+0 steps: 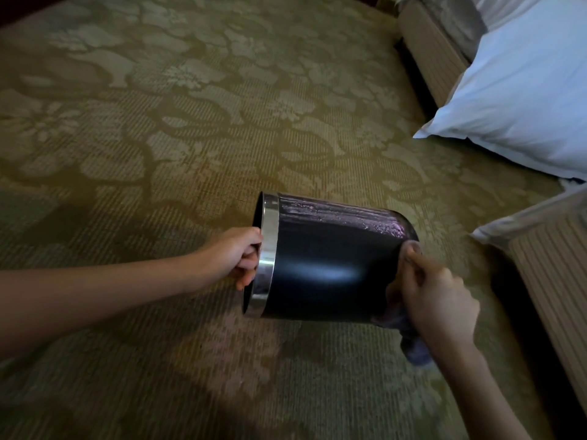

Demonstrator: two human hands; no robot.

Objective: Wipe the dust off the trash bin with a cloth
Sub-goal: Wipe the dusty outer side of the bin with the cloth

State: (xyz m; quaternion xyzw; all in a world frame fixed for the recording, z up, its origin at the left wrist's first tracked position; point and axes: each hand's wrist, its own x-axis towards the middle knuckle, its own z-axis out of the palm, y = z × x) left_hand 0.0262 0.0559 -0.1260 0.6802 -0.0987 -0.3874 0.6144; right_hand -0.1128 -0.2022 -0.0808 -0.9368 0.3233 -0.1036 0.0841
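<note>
Head: tipped trash bin (330, 265) (inside unseen), cloth (416, 351) beside

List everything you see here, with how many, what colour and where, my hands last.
trash bin: one, black with silver rim band, tipped sideways, centre
dust: one pale streaky patch, on the bin's upper side
cloth: one, dark purplish, at the bin's base end
carpet: one, olive with pale flowers, covering the floor
pillow: one, white, upper right
striped upholstery: two pieces, beige, behind the pillow and at right edge
left hand: one, grips the bin's rim
right hand: one, holds the cloth against the bin's base
</note>
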